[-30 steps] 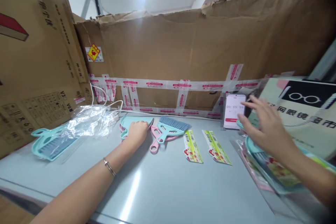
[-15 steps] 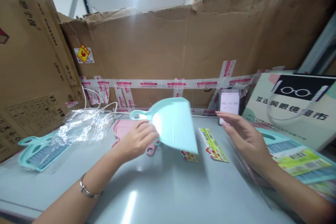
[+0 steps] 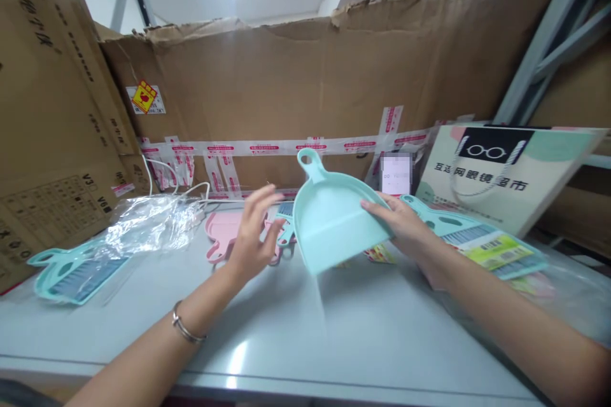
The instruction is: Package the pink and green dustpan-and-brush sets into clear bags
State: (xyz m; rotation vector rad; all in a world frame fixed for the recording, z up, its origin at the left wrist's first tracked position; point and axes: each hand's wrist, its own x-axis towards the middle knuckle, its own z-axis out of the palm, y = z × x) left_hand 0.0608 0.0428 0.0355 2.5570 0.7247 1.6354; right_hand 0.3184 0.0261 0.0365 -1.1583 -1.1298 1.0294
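Observation:
A mint-green dustpan (image 3: 337, 219) is raised above the table, tilted, its looped handle pointing up. My right hand (image 3: 398, 219) grips it by its right side, thumb on the inner face. To the left of the pan, my left hand (image 3: 255, 232) is apart from it, fingers spread and holding nothing. Behind the left hand lie a pink dustpan (image 3: 221, 229) and a small mint brush (image 3: 286, 222), partly hidden. A printed card (image 3: 380, 254) shows in part beneath the held pan.
On the right, a mint dustpan-and-brush set (image 3: 477, 241) lies before a paper bag (image 3: 482, 184). Another set (image 3: 76, 276) lies at left by clear plastic wrap (image 3: 153, 222). A phone (image 3: 397, 175) leans at the back against a large cardboard box (image 3: 286, 89).
The dustpan has passed from my left hand to my right and turned, its handle swinging from left to upward. My left hand has let go and opened. The view has shifted right.

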